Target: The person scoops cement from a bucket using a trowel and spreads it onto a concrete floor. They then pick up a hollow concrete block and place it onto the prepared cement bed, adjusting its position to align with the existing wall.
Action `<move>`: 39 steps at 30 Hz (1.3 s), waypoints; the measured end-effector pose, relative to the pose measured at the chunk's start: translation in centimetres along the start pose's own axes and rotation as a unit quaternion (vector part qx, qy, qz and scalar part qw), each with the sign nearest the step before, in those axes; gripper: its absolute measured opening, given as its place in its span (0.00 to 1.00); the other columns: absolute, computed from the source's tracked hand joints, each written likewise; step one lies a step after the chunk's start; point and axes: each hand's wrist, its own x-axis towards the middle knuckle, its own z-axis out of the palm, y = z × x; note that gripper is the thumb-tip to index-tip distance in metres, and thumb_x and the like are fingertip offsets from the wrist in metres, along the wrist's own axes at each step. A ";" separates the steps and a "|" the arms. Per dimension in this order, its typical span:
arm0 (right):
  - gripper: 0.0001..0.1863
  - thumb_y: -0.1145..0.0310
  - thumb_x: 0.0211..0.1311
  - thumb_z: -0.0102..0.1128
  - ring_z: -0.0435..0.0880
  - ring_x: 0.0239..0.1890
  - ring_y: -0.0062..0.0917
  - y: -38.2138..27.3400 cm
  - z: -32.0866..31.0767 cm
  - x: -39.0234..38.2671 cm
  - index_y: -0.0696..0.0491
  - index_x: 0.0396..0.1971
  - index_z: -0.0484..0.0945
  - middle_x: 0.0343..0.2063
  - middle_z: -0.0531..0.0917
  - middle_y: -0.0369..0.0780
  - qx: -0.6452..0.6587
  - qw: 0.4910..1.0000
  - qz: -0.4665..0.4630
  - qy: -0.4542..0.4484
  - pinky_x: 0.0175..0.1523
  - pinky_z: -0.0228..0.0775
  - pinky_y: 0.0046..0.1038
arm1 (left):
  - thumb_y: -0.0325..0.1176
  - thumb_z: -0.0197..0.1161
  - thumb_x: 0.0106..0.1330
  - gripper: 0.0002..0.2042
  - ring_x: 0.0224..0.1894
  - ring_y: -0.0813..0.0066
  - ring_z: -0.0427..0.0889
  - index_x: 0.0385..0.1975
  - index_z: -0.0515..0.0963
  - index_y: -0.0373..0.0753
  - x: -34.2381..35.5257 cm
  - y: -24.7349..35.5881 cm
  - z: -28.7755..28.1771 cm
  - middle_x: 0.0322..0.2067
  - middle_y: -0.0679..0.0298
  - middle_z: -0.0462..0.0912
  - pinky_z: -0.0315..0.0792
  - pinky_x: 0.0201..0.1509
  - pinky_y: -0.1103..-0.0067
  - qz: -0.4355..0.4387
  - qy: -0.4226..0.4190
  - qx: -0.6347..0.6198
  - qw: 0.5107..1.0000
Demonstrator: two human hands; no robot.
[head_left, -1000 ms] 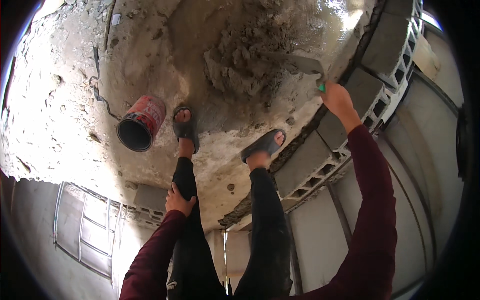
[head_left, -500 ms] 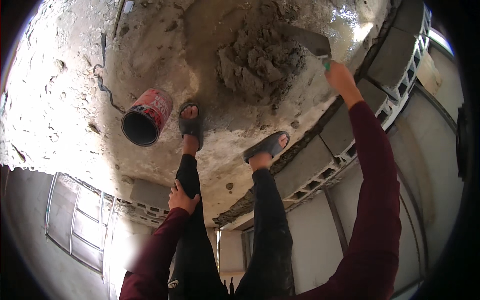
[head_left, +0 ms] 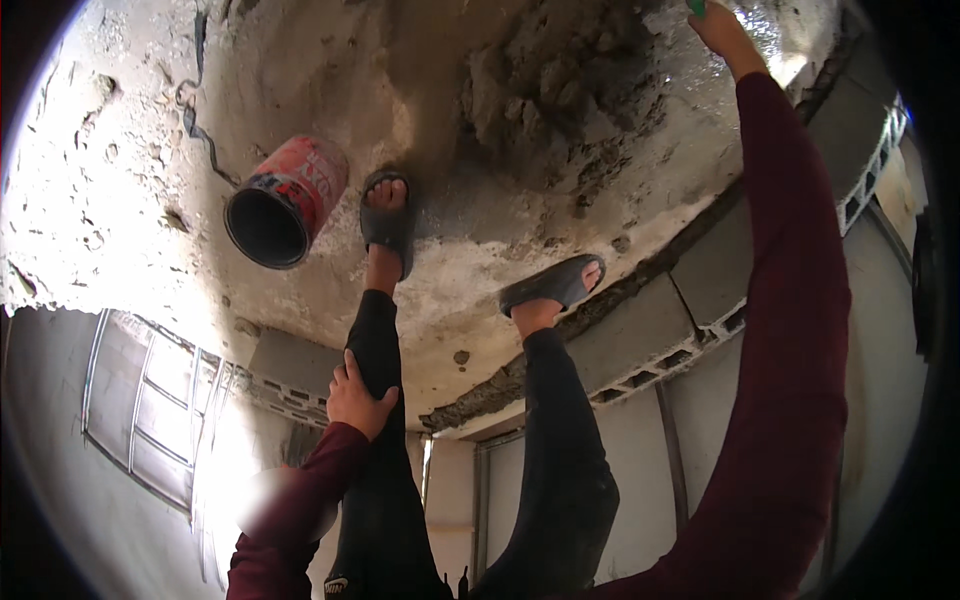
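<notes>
While the left hand (head_left: 357, 404) rests on a leg (head_left: 376, 335), its fingers (head_left: 352, 369) lie apart; the right hand (head_left: 724, 34) grips a green handle (head_left: 697, 7).

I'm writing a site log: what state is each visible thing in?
Green tool handle: gripped, partly out of frame
Bare right hand: closed around that handle
Bare left hand: resting on black trouser leg
Red cylindrical can: mouth uncovered, contents unclear
Grey lumpy mortar-like heap: loose, damp-looking
Black slip-on sandals: worn
Grey hollow concrete blocks: laid in a row
Thin black cord: slack, bent

Red can (head_left: 318, 180), black strap (head_left: 190, 121), metal frame (head_left: 141, 405)
</notes>
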 end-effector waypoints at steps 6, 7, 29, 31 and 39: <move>0.15 0.62 0.56 0.54 0.80 0.33 0.43 -5.6 -2.7 -3.0 0.59 0.34 0.77 0.29 0.80 0.51 0.195 0.974 0.006 -0.113 0.40 0.72 0.40 | 0.51 0.66 0.49 0.49 0.52 0.49 0.71 0.65 0.47 0.31 -0.3 -1.1 1.6 0.52 0.44 0.66 0.70 0.53 0.66 0.012 0.041 0.008 0.999; 0.18 0.60 0.52 0.57 0.79 0.32 0.47 -4.7 -2.5 -4.2 0.62 0.32 0.77 0.27 0.79 0.54 0.235 0.966 -0.014 -0.111 0.40 0.70 0.41 | 0.51 0.66 0.49 0.49 0.52 0.49 0.71 0.65 0.47 0.31 -0.1 -0.5 1.3 0.53 0.44 0.66 0.70 0.53 0.66 0.012 0.031 0.010 0.999; 0.19 0.65 0.53 0.58 0.80 0.34 0.48 -28.1 -6.7 -30.5 0.63 0.40 0.73 0.29 0.80 0.53 0.506 0.834 0.220 -0.018 0.40 0.72 0.40 | 0.54 0.65 0.47 0.51 0.54 0.50 0.71 0.66 0.46 0.34 0.5 -2.4 0.2 0.56 0.44 0.64 0.71 0.53 0.66 -0.012 -0.028 0.004 1.000; 0.19 0.62 0.54 0.57 0.80 0.35 0.49 -32.7 -8.8 -23.2 0.63 0.38 0.75 0.31 0.80 0.55 0.572 0.782 0.246 0.028 0.40 0.70 0.40 | 0.54 0.65 0.47 0.51 0.54 0.50 0.71 0.66 0.46 0.34 0.5 -2.8 0.1 0.55 0.44 0.64 0.71 0.53 0.66 -0.013 -0.029 -0.004 0.999; 0.10 0.66 0.59 0.57 0.67 0.14 0.25 -44.6 -12.0 4.2 0.57 0.28 0.70 0.14 0.70 0.38 0.954 0.181 0.237 -0.009 0.20 0.61 0.30 | 0.52 0.66 0.47 0.50 0.51 0.50 0.72 0.65 0.48 0.32 1.9 -3.0 2.1 0.52 0.45 0.66 0.72 0.51 0.65 0.029 0.011 0.000 1.000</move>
